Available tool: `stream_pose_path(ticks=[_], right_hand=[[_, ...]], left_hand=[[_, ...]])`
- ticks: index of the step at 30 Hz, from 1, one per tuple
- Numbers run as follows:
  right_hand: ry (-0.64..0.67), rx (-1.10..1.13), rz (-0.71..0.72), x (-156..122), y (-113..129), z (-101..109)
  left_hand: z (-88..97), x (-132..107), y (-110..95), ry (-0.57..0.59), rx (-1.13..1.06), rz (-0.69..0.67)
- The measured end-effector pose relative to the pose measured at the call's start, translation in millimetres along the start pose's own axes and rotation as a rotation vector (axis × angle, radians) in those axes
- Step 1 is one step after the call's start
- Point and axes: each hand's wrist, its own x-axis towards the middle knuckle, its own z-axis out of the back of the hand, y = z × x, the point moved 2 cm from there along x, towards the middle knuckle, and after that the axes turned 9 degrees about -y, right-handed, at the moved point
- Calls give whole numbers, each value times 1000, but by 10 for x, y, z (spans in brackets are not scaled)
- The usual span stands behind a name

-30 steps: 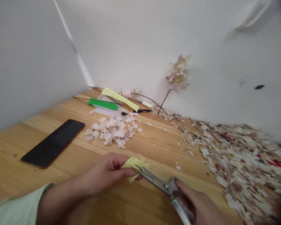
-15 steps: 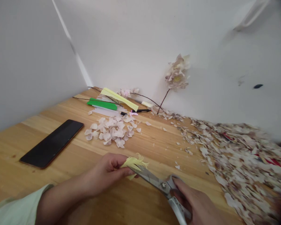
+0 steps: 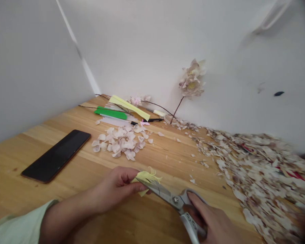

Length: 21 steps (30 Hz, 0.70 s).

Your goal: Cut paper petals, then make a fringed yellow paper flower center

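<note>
Between the thumb and fingers of my left hand (image 3: 117, 188) is a piece of yellow crepe paper (image 3: 146, 176), its far edge cut into thin curling strips. My right hand (image 3: 213, 217) grips a pair of scissors (image 3: 176, 200) by the handles, which stand somewhat apart. The blades point left and lie at the paper, their tips close to my left thumb. Part of the paper is hidden behind the blades and fingers. Just beyond my hands lies a loose pile of pale petals (image 3: 124, 140).
A black phone (image 3: 57, 156) lies at the left. Behind the petals are a green strip (image 3: 110, 113), a folded yellow paper strip (image 3: 129, 107) and a black pen (image 3: 152, 120). A petalled flower stem (image 3: 191, 83) leans on the wall. A large petal heap (image 3: 264, 169) covers the right side.
The scissors have shifted slightly left, their blades reaching further along the yellow paper towards my left thumb. My left hand has stayed almost still.
</note>
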Motion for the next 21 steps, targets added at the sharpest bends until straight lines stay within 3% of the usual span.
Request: stream_pose_path(ticks=[6, 14, 21], right_hand=[[-9, 18, -18, -17, -25, 15], [35, 14, -19, 3, -21, 83], [-19, -18, 23, -6, -30, 127]], left_hand=[[-12, -13, -12, 9, -17, 86], [-10, 1, -4, 41, -65, 99], [-32, 0, -43, 92, -71, 142]])
